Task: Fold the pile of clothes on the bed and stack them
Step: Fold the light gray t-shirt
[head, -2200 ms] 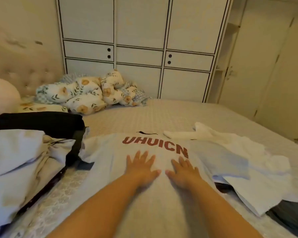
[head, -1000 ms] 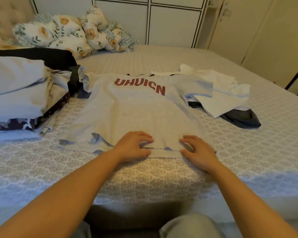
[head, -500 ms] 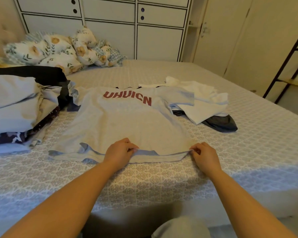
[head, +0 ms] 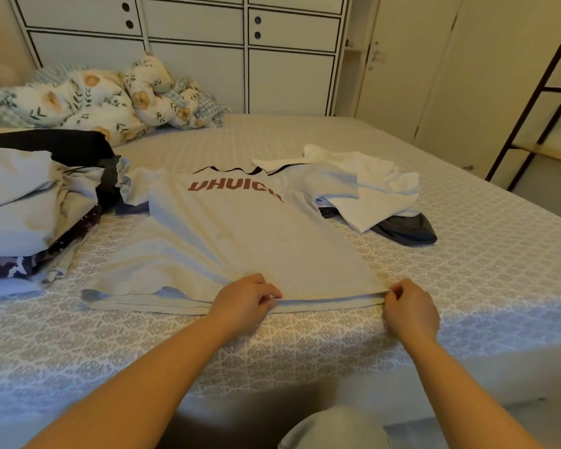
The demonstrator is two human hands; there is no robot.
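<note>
The grey T-shirt [head: 240,241] lies flat on the bed [head: 467,254]. The left hand [head: 243,303] pinches its near hem mid-width; the right hand [head: 410,311] pinches the hem's right corner.

A pale grey T-shirt [head: 240,241] with red lettering lies spread flat on the bed, its hem pinched by the left hand [head: 245,301] and the right hand [head: 410,311]. Left of the left hand sits the stacked pile [head: 30,202]. Beyond the right hand, a white garment [head: 370,189] overlaps something dark, perhaps shorts [head: 405,233].
</note>
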